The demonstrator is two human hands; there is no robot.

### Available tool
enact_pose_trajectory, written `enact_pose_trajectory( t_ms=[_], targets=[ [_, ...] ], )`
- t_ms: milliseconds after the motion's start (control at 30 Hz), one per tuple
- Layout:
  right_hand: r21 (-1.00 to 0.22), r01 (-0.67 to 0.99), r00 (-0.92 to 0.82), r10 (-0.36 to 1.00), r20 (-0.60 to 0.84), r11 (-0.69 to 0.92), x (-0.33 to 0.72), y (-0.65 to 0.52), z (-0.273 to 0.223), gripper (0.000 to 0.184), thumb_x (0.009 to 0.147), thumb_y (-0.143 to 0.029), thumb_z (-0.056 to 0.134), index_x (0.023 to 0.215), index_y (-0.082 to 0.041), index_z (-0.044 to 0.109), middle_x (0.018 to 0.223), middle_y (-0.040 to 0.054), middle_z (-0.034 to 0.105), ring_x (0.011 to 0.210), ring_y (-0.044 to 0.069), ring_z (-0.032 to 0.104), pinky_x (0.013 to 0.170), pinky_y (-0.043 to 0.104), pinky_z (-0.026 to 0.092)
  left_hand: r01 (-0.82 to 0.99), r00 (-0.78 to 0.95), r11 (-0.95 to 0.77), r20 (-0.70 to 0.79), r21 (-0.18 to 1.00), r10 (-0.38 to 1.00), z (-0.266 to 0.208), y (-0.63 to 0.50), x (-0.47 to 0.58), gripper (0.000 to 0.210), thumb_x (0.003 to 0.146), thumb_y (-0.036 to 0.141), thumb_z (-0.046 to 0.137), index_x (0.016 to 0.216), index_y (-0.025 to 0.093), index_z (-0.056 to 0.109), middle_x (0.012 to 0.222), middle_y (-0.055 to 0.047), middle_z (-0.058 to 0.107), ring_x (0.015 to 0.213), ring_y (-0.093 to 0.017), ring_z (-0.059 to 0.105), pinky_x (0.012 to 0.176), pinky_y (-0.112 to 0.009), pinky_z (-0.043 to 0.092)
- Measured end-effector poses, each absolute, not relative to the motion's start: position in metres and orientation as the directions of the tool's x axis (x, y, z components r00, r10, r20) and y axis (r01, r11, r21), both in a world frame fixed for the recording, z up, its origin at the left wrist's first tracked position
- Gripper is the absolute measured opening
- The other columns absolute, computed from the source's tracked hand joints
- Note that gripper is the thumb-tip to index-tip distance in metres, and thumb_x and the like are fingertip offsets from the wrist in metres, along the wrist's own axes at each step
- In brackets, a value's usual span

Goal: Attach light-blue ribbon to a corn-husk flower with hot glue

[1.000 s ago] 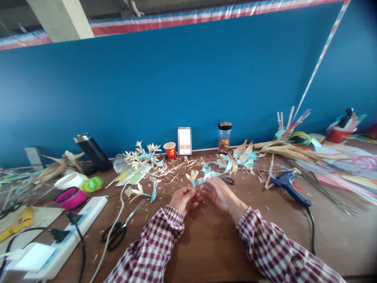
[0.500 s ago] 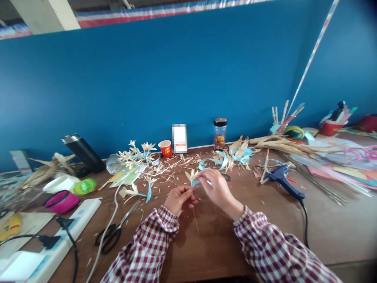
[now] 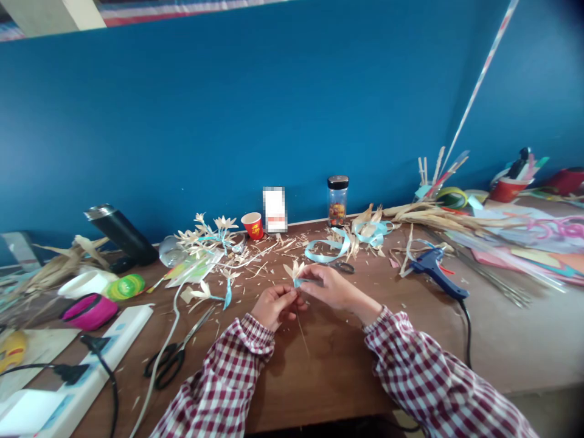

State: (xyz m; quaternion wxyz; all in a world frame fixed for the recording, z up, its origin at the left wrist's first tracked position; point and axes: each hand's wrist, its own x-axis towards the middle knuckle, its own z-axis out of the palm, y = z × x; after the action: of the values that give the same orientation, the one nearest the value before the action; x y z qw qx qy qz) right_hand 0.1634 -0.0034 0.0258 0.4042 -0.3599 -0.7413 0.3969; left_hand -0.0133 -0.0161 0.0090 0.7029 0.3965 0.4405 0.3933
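Over the middle of the table, my left hand (image 3: 277, 306) is closed in a pinch on the thin stem of a pale husk flower (image 3: 293, 272). The bare stem hangs down below its fingers toward the table edge. My right hand (image 3: 332, 288) is closed at the flower's base, pinching a light blue strip (image 3: 298, 282) that lies against it. The petals point up and away from me. Its fingers partly hide where strip and stem meet.
Scissors (image 3: 170, 364), a power strip (image 3: 121, 359) and a second flower (image 3: 204, 292) lie on the left. Several finished-looking flowers (image 3: 223, 228) stand behind, near a red paper cup (image 3: 252, 226) and a jar (image 3: 337, 202). A blue glue gun (image 3: 435, 271) and dried husks (image 3: 424, 219) are at right.
My right hand has come lower and closer to the flower's base, next to my left hand. My left hand keeps its pinch on the stem. The whole view has shifted slightly.
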Motion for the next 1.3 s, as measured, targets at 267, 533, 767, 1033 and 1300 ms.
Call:
enact_pose_trajectory(
  t_ms=[267, 533, 767, 1033, 1300],
  targets=[
    [-0.824, 0.367, -0.341, 0.886, 0.313, 0.432, 0.163, -0.001, 0.021, 0.021, 0.078, -0.008, 0.044, 0.085, -0.016, 0.063, 0.077, 0.0016, 0.065, 0.066, 0.013, 0.056, 0.060, 0.021, 0.041, -0.225, 0.228, 0.405, -0.356, 0.886, 0.906, 0.013, -0.016, -0.012, 0.022, 0.067, 0.023, 0.073, 0.080, 0.012, 0.059, 0.055, 0.001, 0.061, 0.051, -0.011, 0.063, 0.038, -0.012, 0.044],
    [-0.841, 0.332, -0.403, 0.870, 0.284, 0.428, 0.160, 0.001, 0.013, 0.020, 0.079, -0.009, 0.045, 0.081, -0.015, 0.064, 0.079, 0.0030, 0.068, 0.072, 0.015, 0.059, 0.067, 0.024, 0.044, -0.172, 0.058, 0.221, -0.214, 0.960, 0.975, 0.006, -0.010, -0.013, 0.034, 0.062, 0.034, 0.076, 0.088, 0.015, 0.067, 0.074, -0.003, 0.068, 0.058, -0.011, 0.062, 0.032, -0.012, 0.036],
    [-0.846, 0.316, -0.496, 0.835, 0.239, 0.430, 0.156, -0.004, 0.015, 0.028, 0.075, -0.005, 0.045, 0.090, -0.014, 0.066, 0.086, 0.0037, 0.069, 0.077, 0.016, 0.061, 0.071, 0.025, 0.045, -0.051, 0.089, 0.167, -0.162, 0.985, 0.983, 0.002, -0.008, -0.017, 0.037, 0.062, 0.043, 0.074, 0.087, 0.016, 0.073, 0.069, -0.002, 0.067, 0.050, -0.006, 0.051, 0.037, -0.014, 0.037],
    [-0.822, 0.417, -0.439, 0.878, 0.191, 0.388, 0.160, -0.001, 0.011, 0.027, 0.074, -0.009, 0.043, 0.082, -0.015, 0.069, 0.066, -0.0007, 0.064, 0.059, 0.011, 0.053, 0.057, 0.021, 0.039, -0.087, 0.065, 0.231, -0.225, 0.969, 0.972, 0.003, -0.007, -0.021, 0.035, 0.052, 0.045, 0.079, 0.068, 0.015, 0.071, 0.062, 0.001, 0.061, 0.056, -0.008, 0.053, 0.053, -0.020, 0.051],
    [-0.783, 0.461, -0.430, 0.877, 0.214, 0.417, 0.159, -0.003, 0.015, 0.031, 0.075, -0.009, 0.043, 0.086, -0.016, 0.071, 0.069, 0.0004, 0.066, 0.061, 0.012, 0.055, 0.059, 0.021, 0.040, 0.079, 0.004, 0.108, -0.109, 0.991, 0.994, 0.002, -0.009, -0.016, 0.032, 0.059, 0.044, 0.074, 0.069, 0.014, 0.071, 0.058, 0.000, 0.061, 0.054, -0.011, 0.054, 0.053, -0.023, 0.051]
  ],
)
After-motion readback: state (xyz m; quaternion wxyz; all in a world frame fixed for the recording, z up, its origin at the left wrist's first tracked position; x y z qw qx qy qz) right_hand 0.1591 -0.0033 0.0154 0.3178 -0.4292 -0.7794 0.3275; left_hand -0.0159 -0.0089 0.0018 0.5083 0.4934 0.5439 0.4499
